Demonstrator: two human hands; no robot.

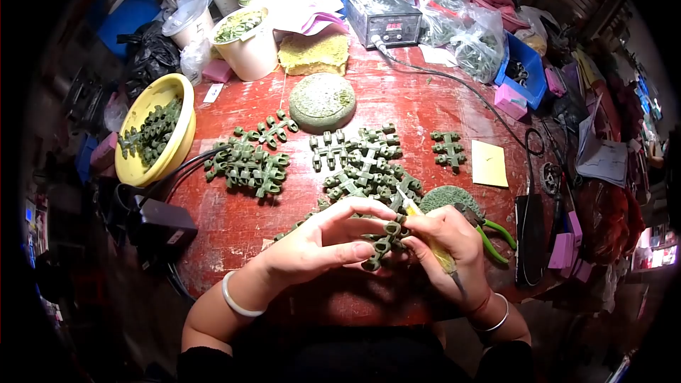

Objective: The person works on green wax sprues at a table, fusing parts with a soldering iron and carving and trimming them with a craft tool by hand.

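Note:
My left hand [316,237] is curled around a green branched piece with small ring-like ends [384,245], holding it between thumb and fingers above the table's front part. Closed around a yellow-handled tool with a slim pale tip [441,254] is my right hand [454,248]; its thumb and fingertips come right up to the green piece. The tool's tip points up and left. Just beyond both hands lies a pile of similar green pieces [365,163]. Part of that pile is hidden behind my left hand.
Another green heap [248,163] lies left, beside a yellow basin [188,124] of pieces. A round green block [322,103] sits behind. Right are a single piece [448,150], yellow paper [489,163], a round green pad [450,200] and green-handled pliers [493,241]. A cabled box [383,18] stands at back.

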